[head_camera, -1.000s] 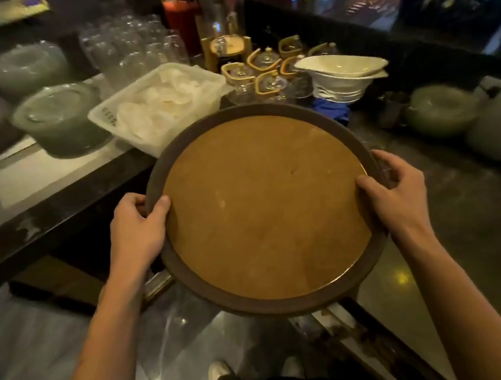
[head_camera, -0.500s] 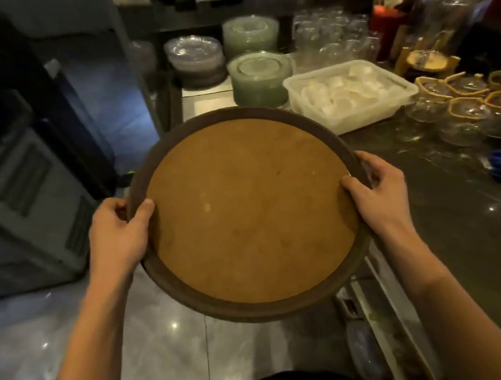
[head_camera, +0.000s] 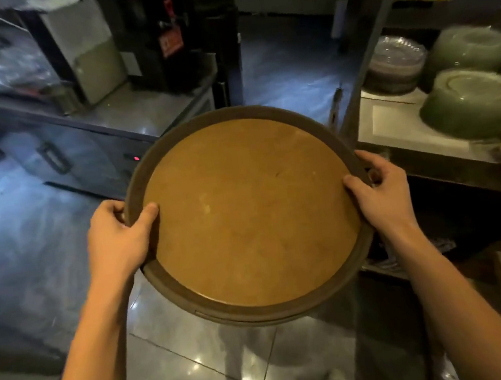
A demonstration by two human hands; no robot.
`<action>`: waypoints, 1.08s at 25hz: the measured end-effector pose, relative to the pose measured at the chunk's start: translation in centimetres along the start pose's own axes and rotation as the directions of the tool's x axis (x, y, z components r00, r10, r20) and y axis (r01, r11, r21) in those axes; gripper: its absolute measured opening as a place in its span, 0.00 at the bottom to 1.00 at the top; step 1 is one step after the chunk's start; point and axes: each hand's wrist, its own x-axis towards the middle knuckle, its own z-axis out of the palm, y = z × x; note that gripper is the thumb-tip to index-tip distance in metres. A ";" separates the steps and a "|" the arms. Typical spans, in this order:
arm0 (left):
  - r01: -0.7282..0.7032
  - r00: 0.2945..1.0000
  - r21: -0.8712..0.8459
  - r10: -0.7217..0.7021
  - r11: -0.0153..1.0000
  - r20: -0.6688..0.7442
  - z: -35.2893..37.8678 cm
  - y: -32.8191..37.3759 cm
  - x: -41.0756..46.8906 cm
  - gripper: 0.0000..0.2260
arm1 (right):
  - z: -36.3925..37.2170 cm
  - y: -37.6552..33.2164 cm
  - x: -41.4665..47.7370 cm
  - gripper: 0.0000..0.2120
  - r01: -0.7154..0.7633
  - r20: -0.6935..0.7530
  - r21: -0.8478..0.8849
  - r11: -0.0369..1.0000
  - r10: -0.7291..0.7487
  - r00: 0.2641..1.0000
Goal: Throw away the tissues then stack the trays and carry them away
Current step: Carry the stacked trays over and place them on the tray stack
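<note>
I hold a stack of round brown trays (head_camera: pixel 250 211) level in front of me, above the floor. The top tray has a tan cork-like surface and a dark rim; a second rim shows under it at the near edge. My left hand (head_camera: pixel 118 237) grips the left rim with the thumb on top. My right hand (head_camera: pixel 381 196) grips the right rim the same way. Nothing lies on the top tray. No tissues are in view.
A dark counter (head_camera: pixel 443 157) runs along the right with stacks of green plates (head_camera: pixel 472 101) and glass plates (head_camera: pixel 396 60). A steel cabinet (head_camera: pixel 84 145) with machines on top stands at the left. Shiny tiled floor (head_camera: pixel 286 71) stretches ahead between them.
I have turned left with the trays; the counter with the white bin and glasses has slid out to the right, and the steel cabinet and open floor have come into view.
</note>
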 end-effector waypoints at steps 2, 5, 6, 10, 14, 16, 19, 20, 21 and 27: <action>0.037 0.998 0.004 -0.036 0.999 -0.041 -1.1 -0.5 1.3 0.21 | 2.5 -1.1 1.8 0.23 0.029 0.043 0.035 0.999 -0.030 0.999; 0.067 0.996 0.045 -0.065 0.997 -0.064 -1.0 -0.5 3.0 0.18 | 5.0 -1.6 5.0 0.23 0.055 0.086 0.057 0.997 -0.060 0.994; 0.081 0.994 0.070 -0.076 0.994 -0.073 -0.5 -0.4 3.7 0.17 | 5.6 -1.4 6.3 0.23 0.057 0.098 0.064 0.996 -0.063 0.993; 0.113 0.985 0.109 -0.098 0.988 -0.139 3.4 0.6 7.3 0.18 | 7.7 -0.9 13.2 0.22 0.061 0.136 0.112 0.992 -0.076 0.988; 0.140 0.977 0.085 -0.124 0.987 -0.172 8.5 3.4 11.9 0.17 | 8.3 -0.5 20.8 0.22 0.060 0.151 0.133 0.989 -0.080 0.985; 0.135 0.976 0.046 -0.125 0.990 -0.179 10.9 4.6 14.1 0.14 | 8.5 -0.6 24.3 0.21 0.059 0.157 0.149 0.987 -0.082 0.984; 0.122 0.977 0.022 -0.116 0.992 -0.180 14.0 6.1 17.8 0.13 | 9.2 -0.8 29.7 0.21 0.067 0.163 0.138 0.988 -0.089 0.983; 0.120 0.977 0.019 -0.114 0.993 -0.177 14.9 6.4 19.0 0.12 | 9.6 -0.9 31.1 0.21 0.064 0.164 0.141 0.988 -0.087 0.983; 0.116 0.978 0.014 -0.112 0.993 -0.174 15.7 6.8 20.5 0.13 | 9.9 -1.0 32.5 0.21 0.063 0.162 0.146 0.987 -0.087 0.983; 0.093 0.985 0.013 -0.090 0.996 -0.147 20.8 6.4 32.3 0.15 | 15.6 -1.7 42.0 0.20 0.028 0.131 0.126 0.992 -0.044 0.990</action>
